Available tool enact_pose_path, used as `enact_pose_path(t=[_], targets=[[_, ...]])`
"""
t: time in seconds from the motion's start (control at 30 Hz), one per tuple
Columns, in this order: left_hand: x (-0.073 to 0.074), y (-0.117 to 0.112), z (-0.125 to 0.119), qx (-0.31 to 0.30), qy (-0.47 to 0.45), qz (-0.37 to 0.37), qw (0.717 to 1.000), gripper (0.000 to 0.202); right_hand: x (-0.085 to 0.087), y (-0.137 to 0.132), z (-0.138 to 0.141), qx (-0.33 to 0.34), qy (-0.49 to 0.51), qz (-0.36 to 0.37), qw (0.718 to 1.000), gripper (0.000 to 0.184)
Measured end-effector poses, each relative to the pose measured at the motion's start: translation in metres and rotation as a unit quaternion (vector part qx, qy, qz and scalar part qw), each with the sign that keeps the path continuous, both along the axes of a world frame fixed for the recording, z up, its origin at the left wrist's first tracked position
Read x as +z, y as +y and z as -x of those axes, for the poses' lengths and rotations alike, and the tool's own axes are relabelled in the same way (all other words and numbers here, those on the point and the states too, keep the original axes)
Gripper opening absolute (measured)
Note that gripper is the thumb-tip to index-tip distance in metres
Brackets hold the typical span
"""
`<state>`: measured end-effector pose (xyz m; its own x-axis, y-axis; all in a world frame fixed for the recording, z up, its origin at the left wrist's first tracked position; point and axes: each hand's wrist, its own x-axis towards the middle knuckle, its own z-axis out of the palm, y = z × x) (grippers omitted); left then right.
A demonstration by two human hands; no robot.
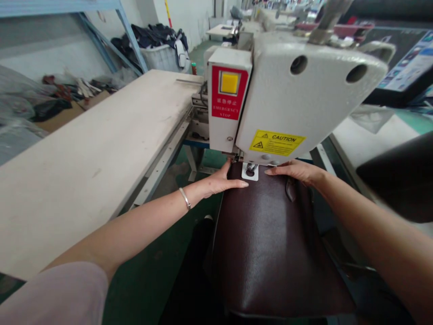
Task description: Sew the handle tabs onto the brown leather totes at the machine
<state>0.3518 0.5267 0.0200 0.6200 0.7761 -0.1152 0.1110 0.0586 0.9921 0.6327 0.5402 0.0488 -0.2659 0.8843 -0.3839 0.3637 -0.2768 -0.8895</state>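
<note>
Beneath the white sewing machine head (304,99): at far left, a long cream worktop (91,153); next, the left hand (219,180), a silver bangle (185,198) at its wrist, fingers apart and pressed flat on a dark brown leather bag (270,243), which lies under the machine's steel presser foot (249,171); right of the foot, the right hand (294,171), likewise flat and open on the bag, not clamped.
</note>
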Motion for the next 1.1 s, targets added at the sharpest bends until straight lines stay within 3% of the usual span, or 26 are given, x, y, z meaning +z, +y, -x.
enact_pose_path(t=[0.17,0.43,0.57,0.77,0.97,1.1], targets=[[-0.001,0.001,0.0,0.005,0.003,-0.003,1.0,0.105,0.001,0.002,0.001,0.019,-0.019,-0.035,0.999,0.04],[-0.008,0.009,-0.003,0.025,-0.017,-0.024,0.999,0.097,-0.004,0.012,-0.001,0.01,-0.006,-0.066,0.998,0.056],[-0.013,0.011,-0.014,0.036,-0.038,-0.022,0.998,0.092,-0.003,0.013,-0.01,0.01,-0.009,-0.063,0.998,0.051],[-0.013,-0.005,-0.018,0.05,-0.084,-0.014,0.995,0.089,-0.007,0.004,-0.02,0.011,-0.011,-0.034,0.999,0.044],[-0.006,-0.003,-0.004,0.083,-0.028,0.005,0.996,0.097,-0.012,0.007,-0.004,-0.012,0.011,-0.031,0.999,0.039],[-0.01,0.001,-0.005,0.106,-0.01,0.03,0.994,0.101,-0.016,0.013,-0.005,-0.014,0.014,-0.038,0.999,0.041]])
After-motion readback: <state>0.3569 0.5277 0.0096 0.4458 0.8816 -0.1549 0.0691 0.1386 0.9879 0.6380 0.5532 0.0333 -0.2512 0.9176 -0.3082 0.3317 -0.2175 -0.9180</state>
